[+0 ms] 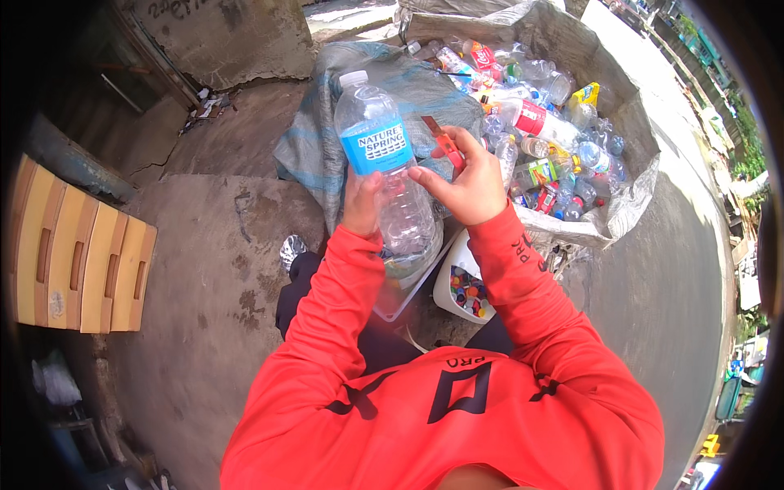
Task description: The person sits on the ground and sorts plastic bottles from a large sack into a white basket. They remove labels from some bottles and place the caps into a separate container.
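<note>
My left hand [362, 202] holds a large clear plastic water bottle [392, 190] with a blue label and a white cap, its neck pointing away from me. In my right hand [468, 177] is a red-handled utility knife [450, 150], blade out and pointing up and away to the left. The right thumb is at the bottle's side, just below the label; whether it presses on it I cannot tell. Most of my left fingers are hidden behind the bottle. Under the bottle's base lies a clear container or bag, partly hidden.
A big woven sack [646, 153] full of plastic bottles [554, 125] stands ahead right, with a grey-blue tarp [306, 138] beside it. A white tub [444, 288] of coloured caps [468, 291] sits between my legs and the sack. Wooden drawers [86, 257] are at left.
</note>
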Available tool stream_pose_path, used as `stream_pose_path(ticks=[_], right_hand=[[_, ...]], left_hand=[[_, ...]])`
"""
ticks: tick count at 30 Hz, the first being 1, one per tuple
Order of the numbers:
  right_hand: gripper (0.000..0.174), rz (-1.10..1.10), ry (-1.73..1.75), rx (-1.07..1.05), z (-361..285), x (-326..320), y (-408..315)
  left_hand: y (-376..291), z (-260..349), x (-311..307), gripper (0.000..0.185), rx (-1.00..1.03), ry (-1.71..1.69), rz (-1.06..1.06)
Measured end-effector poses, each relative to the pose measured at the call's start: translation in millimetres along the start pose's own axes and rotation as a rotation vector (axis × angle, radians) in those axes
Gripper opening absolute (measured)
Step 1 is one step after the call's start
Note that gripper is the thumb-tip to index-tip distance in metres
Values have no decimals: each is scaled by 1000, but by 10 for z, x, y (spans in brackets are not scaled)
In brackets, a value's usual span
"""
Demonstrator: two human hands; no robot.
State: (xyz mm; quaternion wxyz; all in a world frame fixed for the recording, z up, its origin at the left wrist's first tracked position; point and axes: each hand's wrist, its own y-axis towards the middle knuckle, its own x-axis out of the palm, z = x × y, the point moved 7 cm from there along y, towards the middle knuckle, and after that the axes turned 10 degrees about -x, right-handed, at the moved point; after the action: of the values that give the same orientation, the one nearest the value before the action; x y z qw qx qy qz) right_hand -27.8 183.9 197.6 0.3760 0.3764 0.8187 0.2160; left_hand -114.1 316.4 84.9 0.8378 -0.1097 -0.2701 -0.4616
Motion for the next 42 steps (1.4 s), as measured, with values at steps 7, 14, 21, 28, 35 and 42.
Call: stream_pose_path(ticks=[7, 14, 21, 28, 35, 42], right_hand=[[53, -55, -60, 6, -21, -29, 126], [49, -53, -90, 4, 123, -96, 101], [22, 9, -40, 88, 300, -130, 73], [14, 133, 170, 59, 693, -435, 360], [15, 144, 209, 61, 648, -805, 554], [14, -24, 157, 255, 1222, -783, -8]], left_hand=[[17, -62, 123, 61, -34, 67, -161], [-37, -58, 239, 70, -32, 181, -129], [-9, -292, 229, 85, -231, -89, -387], [-427, -266, 596, 105, -663, -273, -939], [17, 92, -60, 90, -237, 850, -270], [-20, 698, -923, 93, -139, 1135, 432]])
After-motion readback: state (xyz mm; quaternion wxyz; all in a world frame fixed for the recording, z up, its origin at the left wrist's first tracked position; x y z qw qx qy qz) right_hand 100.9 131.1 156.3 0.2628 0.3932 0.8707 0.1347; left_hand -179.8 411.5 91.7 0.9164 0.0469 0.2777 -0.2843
